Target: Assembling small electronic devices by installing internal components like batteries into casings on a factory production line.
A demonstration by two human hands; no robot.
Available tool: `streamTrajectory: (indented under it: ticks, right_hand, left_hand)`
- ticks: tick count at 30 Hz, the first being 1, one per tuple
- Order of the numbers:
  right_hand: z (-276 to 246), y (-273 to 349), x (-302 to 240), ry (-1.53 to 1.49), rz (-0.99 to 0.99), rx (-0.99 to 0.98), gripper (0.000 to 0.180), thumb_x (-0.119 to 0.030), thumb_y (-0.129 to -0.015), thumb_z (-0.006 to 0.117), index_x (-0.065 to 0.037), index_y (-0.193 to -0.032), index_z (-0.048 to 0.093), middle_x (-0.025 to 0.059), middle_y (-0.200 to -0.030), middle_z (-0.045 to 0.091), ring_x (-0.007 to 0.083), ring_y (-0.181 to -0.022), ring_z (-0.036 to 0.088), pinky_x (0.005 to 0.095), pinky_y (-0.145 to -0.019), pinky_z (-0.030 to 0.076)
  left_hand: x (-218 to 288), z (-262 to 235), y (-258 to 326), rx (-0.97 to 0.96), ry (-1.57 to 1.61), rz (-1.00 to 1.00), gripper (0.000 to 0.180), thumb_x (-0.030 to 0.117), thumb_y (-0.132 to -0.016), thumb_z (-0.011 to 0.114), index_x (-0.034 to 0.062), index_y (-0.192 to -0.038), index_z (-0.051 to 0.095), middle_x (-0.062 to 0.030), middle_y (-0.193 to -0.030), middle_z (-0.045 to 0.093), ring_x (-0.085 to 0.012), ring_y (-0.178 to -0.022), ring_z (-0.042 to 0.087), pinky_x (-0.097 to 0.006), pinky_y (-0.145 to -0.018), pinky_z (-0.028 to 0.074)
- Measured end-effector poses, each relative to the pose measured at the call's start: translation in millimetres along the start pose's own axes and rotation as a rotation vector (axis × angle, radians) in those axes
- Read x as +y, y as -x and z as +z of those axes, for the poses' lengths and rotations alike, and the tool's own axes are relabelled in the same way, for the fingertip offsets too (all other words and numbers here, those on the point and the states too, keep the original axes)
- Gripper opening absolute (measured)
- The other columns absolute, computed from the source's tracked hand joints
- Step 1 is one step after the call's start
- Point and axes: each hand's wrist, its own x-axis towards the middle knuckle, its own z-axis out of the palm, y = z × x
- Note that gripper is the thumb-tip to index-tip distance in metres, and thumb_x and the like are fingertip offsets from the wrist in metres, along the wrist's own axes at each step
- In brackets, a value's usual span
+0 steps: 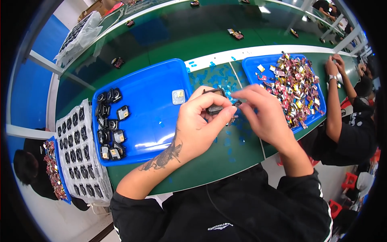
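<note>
Hands (200, 125) between two blue trays (151, 86)

Red stools (349, 180) — blue wall panel (50, 40)

Left hand (200, 124) curled — right hand (265, 115) bent, the 2 close together.
</note>
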Motion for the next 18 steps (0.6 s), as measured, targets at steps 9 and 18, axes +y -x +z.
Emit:
streamTrajectory:
  ticks: [9, 18]
  right_hand:
    - [11.1, -0.3, -21.6, -0.823, 0.151, 0.112, 0.017, 0.004, -0.089, 0.061, 0.004, -0.105, 0.066, 0.0106, -0.1, 0.064, 0.0136, -0.09, 0.064, 0.0244, -0.074, 0.054]
    - [2.6, -0.9, -15.9, -0.507, 0.023, 0.249, 0.021, 0.007, -0.085, 0.063, 0.003, -0.104, 0.068, 0.0073, -0.091, 0.066, 0.0111, -0.083, 0.058, 0.0244, -0.074, 0.046]
  left_hand:
    - [-4.1, 1.1, 0.4, 0.04, -0.021, 0.029, 0.009, 0.007, -0.085, 0.071, 0.0011, -0.091, 0.07, -0.0056, -0.096, 0.058, -0.0088, -0.08, 0.058, -0.021, -0.063, 0.047]
    - [8.1, -3.8, 3.4, -0.023, -0.152, 0.0, 0.041, -0.006, -0.094, 0.044, 0.0057, -0.131, 0.058, -0.0136, -0.117, 0.055, -0.0161, -0.101, 0.059, -0.026, -0.085, 0.049]
